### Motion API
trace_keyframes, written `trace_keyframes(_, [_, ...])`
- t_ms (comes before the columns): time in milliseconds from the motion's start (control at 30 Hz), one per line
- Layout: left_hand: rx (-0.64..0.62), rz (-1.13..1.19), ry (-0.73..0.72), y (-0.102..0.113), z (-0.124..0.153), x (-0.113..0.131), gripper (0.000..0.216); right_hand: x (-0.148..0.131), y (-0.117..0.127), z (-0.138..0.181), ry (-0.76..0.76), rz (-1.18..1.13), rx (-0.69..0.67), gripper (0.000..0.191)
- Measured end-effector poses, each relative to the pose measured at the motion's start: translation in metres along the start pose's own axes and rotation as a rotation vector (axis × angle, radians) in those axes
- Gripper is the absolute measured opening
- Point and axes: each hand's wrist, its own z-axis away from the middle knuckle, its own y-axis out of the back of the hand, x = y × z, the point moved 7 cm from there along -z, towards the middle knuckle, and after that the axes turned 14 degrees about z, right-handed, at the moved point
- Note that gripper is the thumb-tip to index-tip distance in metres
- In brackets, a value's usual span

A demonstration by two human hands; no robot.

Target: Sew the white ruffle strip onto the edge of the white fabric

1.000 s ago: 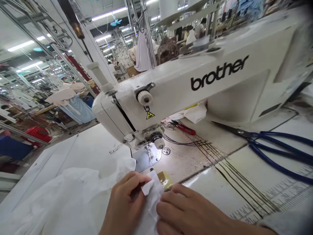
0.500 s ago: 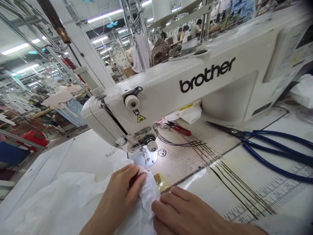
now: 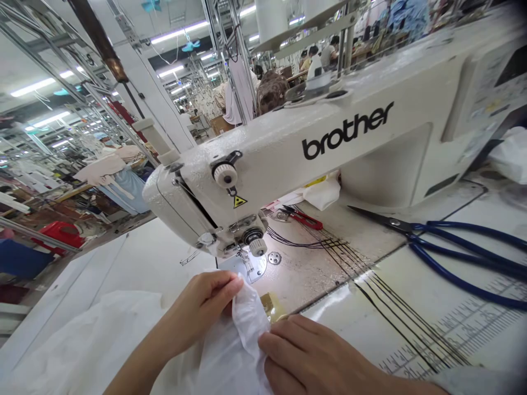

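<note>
1. Brother sewing machine [image 3: 329, 142], off-white. The arm spans the view beyond both sets of fingers, and the head hangs just past the left fingertips.
2. Sewing table [image 3: 156, 258], pale top. It lies under both hands and carries everything below.
3. White fabric [image 3: 94, 340], thin and crumpled. The bulk spreads left of the left fingers. One raised fold stands between the two hands, just short of the needle.
4. Blue-handled scissors [image 3: 453, 247], blades together. They lie flat, well to the right of the right fingers.
5. Left hand [image 3: 206, 307]. The fingers [image 3: 224, 285] are curled together and, with the thumb, clamped on the top of the fabric fold.
6. Right hand [image 3: 313, 356]. The fingers [image 3: 280, 334] lie side by side, tips touching the near edge of the fold. The thumb is hidden, so whether they grip cannot be told.
7. Printed ruler [image 3: 473, 323] on the table top, right of the right fingers, crossed by black guide lines [image 3: 391, 296].
8. Needle plate [image 3: 251, 270], bright metal, lit. It sits just beyond the left fingertips, under the presser foot [image 3: 246, 260].
9. Red-handled snips [image 3: 304, 218], beyond the right fingers, under the machine arm.
10. Yellowish tape patch [image 3: 272, 304], stuck to the table just beyond the right fingertips, beside the fold.
11. Yellow warning sticker [image 3: 239, 201] on the machine head, above the left fingers.
</note>
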Motion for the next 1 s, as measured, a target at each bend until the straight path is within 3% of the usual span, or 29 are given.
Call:
trace_keyframes(100, [-0.021,0.018,-0.002,0.002,-0.004,0.005,0.021,0.001,0.0,0.003,-0.02,-0.035,0.042,0.021])
trace_keyframes(200, [-0.019,-0.025,0.023,0.001,-0.007,0.009,0.024,0.003,0.001,0.004,-0.036,-0.041,0.058,0.022])
trace_keyframes(300, [0.001,-0.131,0.027,-0.002,-0.008,0.011,0.013,0.004,0.004,0.003,-0.035,-0.033,0.055,0.024])
trace_keyframes(733, [0.226,-0.104,0.018,-0.004,0.0,-0.005,0.027,0.005,0.012,0.004,-0.036,0.023,0.046,0.03])
trace_keyframes(1000, [0.3,-0.214,-0.043,-0.009,0.001,0.001,0.025,0.008,0.014,0.004,-0.146,0.012,0.203,0.027])
